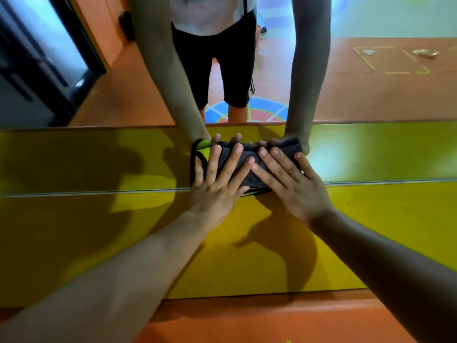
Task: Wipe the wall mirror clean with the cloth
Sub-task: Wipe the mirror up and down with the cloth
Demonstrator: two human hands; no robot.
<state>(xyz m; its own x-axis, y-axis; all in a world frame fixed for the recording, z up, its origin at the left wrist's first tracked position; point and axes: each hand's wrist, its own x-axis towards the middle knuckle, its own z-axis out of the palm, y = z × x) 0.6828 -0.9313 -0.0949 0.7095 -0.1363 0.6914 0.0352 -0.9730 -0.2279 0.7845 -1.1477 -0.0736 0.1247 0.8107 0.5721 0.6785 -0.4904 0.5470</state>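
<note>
Pressing the grey cloth (249, 152) flat under the left hand (215, 191) and right hand (296, 189), fingers straight, works; sweep evenly toward 12 o'clock up the wall mirror (371, 100), overlapping strokes.

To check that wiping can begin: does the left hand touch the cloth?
Touching. The head view shows the left hand lying flat and open on the grey cloth, pressing it against the mirror.

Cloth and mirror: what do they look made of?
Cloth: probably microfibre or terry, going by the dark grey, matte, fuzzy nap and the yellow-green side with a black-bound edge. Mirror: smooth glossy glass, going by its clear reflection of arms and floor.
</note>
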